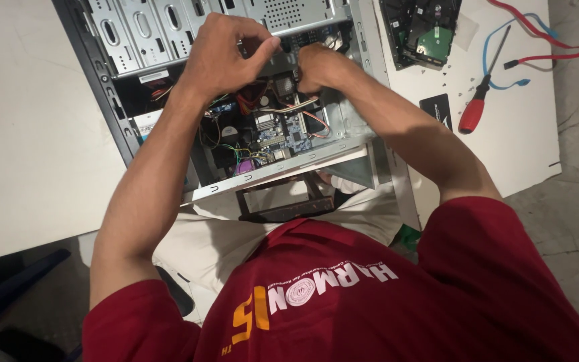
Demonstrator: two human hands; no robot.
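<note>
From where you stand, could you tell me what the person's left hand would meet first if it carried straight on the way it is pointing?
The left hand points across the open computer case toward the right hand, so it would probably meet that hand's knuckles first. Depth is unclear; the motherboard lies just below them.

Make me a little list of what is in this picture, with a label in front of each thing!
Place: white table
Main thing: open computer case, circuit board and coloured wires inside
Left hand: reaching into the case, fingers bent
Right hand: closed, inside the case beside the left hand
Held item: hidden by the hands
Tool: red-handled screwdriver lying on the table
Nearby: hard drive, red and blue cables
Clothing: red shirt
</note>
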